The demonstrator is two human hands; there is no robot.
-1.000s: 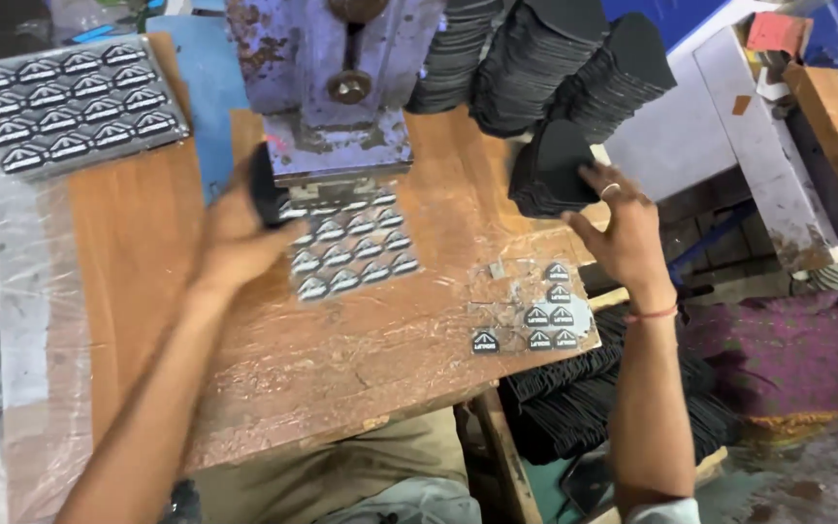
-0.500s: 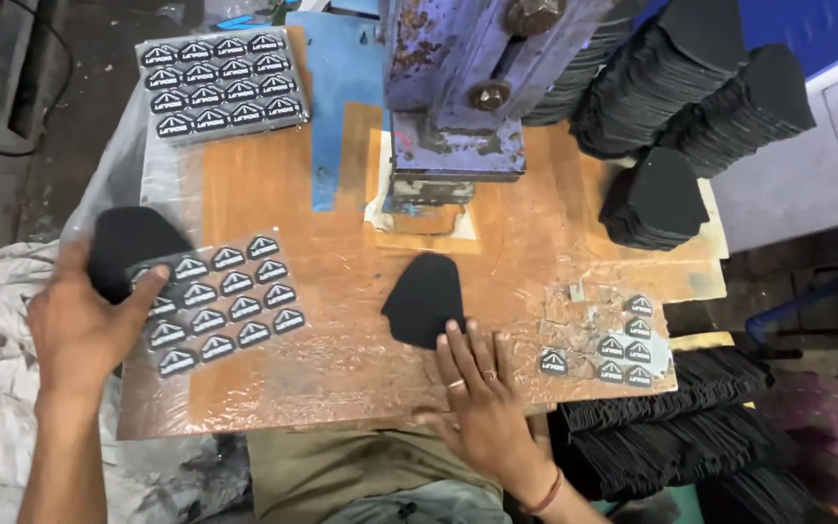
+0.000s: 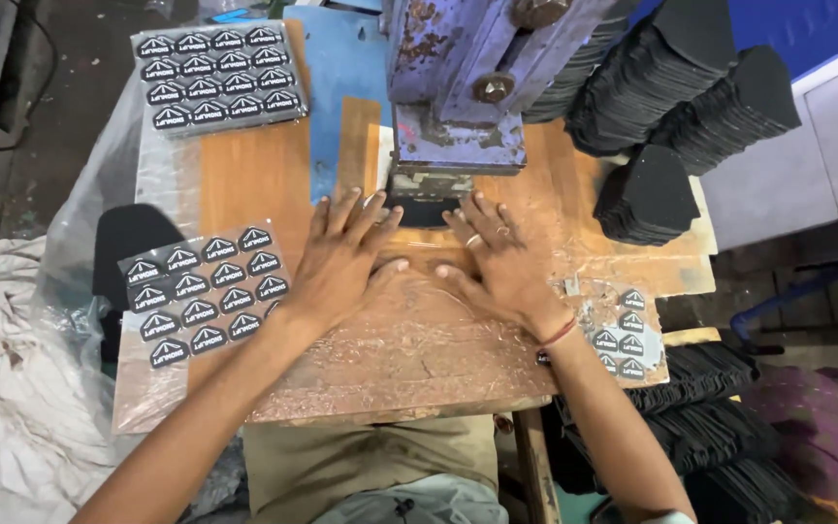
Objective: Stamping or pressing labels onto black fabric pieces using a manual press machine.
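Note:
Both my hands lie flat on the wooden table (image 3: 419, 359) in front of a purple press machine (image 3: 458, 87). My left hand (image 3: 341, 257) and my right hand (image 3: 497, 262) have their fingers spread, their tips touching a black flat piece (image 3: 426, 211) that sits mostly under the press head. Neither hand grips anything. A sheet of black triangular labels (image 3: 208, 291) lies just left of my left hand, and a few loose labels (image 3: 623, 335) lie right of my right wrist.
Another sheet of labels (image 3: 215, 73) lies at the far left. Stacks of black flat pieces (image 3: 691, 87) stand at the back right, with a smaller stack (image 3: 647, 194) nearer. More black pieces (image 3: 691, 427) sit below the table on the right. White cloth (image 3: 12, 388) lies left.
The black piece moved from the table's middle to under the press head. My left hand left the black piece at the table's left edge and came to the middle; my right hand moved forward.

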